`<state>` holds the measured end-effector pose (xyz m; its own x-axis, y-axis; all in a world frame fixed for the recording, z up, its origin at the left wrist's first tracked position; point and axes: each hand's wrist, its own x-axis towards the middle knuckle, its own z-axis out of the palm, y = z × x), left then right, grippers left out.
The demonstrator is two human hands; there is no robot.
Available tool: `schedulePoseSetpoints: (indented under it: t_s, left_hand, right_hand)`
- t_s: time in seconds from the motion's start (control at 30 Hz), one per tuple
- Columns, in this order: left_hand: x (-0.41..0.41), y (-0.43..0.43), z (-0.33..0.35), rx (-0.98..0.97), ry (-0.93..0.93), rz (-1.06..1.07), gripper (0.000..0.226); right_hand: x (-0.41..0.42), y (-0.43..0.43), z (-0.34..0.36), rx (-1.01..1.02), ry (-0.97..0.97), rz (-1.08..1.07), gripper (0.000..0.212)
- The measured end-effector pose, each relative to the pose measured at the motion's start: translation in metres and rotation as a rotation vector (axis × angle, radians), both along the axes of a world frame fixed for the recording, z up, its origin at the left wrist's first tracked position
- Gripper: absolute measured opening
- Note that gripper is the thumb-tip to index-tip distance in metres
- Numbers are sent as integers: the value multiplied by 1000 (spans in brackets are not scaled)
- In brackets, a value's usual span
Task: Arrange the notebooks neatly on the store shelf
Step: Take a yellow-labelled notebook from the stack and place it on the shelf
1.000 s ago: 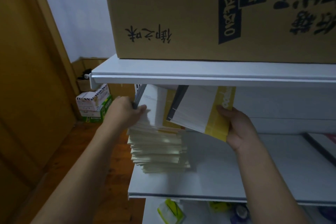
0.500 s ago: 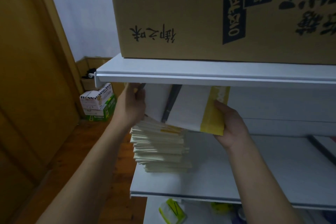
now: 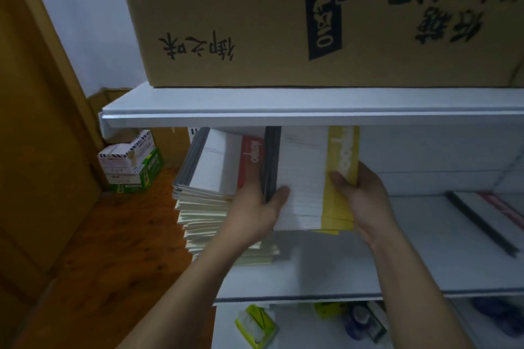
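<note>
Currently left hand [image 3: 255, 212] and right hand [image 3: 365, 201] grip the yellow-edged notebooks [image 3: 306, 173], and a nudge may topple the ragged stack [image 3: 204, 218] off the left shelf [image 3: 312, 278] edge.

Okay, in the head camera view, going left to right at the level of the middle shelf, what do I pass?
wooden door → small boxes on the floor → notebook stack → left hand → yellow-striped notebooks held by both hands → right hand → flat notebook with a black spine, far right.
</note>
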<state>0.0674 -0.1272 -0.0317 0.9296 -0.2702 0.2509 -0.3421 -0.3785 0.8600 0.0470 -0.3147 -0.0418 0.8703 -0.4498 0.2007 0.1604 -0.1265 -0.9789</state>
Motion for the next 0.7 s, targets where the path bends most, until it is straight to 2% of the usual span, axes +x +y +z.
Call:
schedulePoseSetpoints:
  t_s: [0.07, 0.17, 0.3, 0.43, 0.6, 0.7]
  left_hand:
    - [-5, -20, -21, 14, 8, -67, 51]
    - [-14, -51, -56, -40, 108, -104, 44]
    - [-16, -81, -109, 23, 194, -89, 44]
    - [-17, -102, -146, 96, 267, -64, 42]
    - [-21, -116, -168, 92, 211, -63, 40]
    - [-26, -118, -180, 135, 199, -34, 29]
  right_hand:
    - [-11, -15, -9, -117, 2, -87, 26]
    - [-27, -31, -35, -139, 32, -160, 30]
    - [-45, -47, -82, -117, 128, -216, 34]
    - [-53, -65, -110, -157, 228, -201, 34]
    - [-59, -86, -135, -196, 320, -161, 35]
    - [-68, -91, -153, -253, 379, -106, 34]
